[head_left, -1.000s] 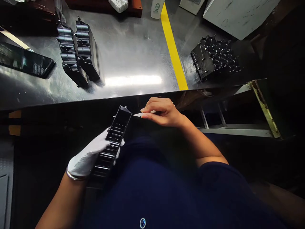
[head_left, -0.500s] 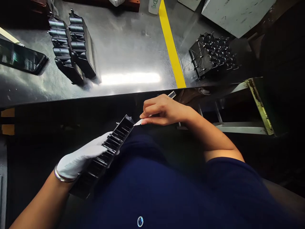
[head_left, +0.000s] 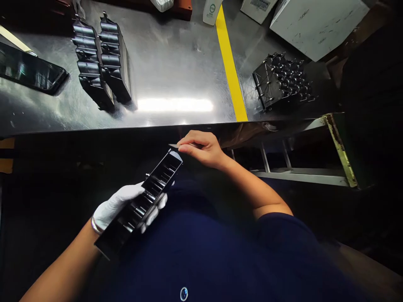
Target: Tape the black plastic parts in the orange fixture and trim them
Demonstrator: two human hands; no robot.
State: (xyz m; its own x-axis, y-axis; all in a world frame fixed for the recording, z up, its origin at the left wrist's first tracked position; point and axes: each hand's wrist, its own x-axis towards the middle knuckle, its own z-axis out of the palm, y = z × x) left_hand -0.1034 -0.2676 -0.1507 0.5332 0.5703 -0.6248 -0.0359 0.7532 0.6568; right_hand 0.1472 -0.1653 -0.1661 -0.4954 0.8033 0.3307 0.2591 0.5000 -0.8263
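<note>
My left hand (head_left: 118,204), in a white glove, is wrapped round a long black plastic housing (head_left: 134,209) with ribbed compartments. Thumb and fingers grip opposite sides of it, and its open side faces up at a slant. My bare right hand (head_left: 204,147) pinches a slim craft knife (head_left: 174,146). Only the pointed blade shows past the fingertips; the handle is hidden behind the hand. The blade lies right at the upper end of the housing, and I cannot tell whether it touches.
On the metal table (head_left: 176,63) stand two black ribbed housings (head_left: 90,63) and a phone (head_left: 31,69). Right of a yellow tape strip (head_left: 231,67) sit several black moulded parts (head_left: 280,79) and a white box (head_left: 317,25). A metal frame (head_left: 340,147) stands at right.
The knife has moved left, from the housing's right corner to its upper edge, and its handle is now hidden. My left hand has shifted right and turned the housing, showing more fingers.
</note>
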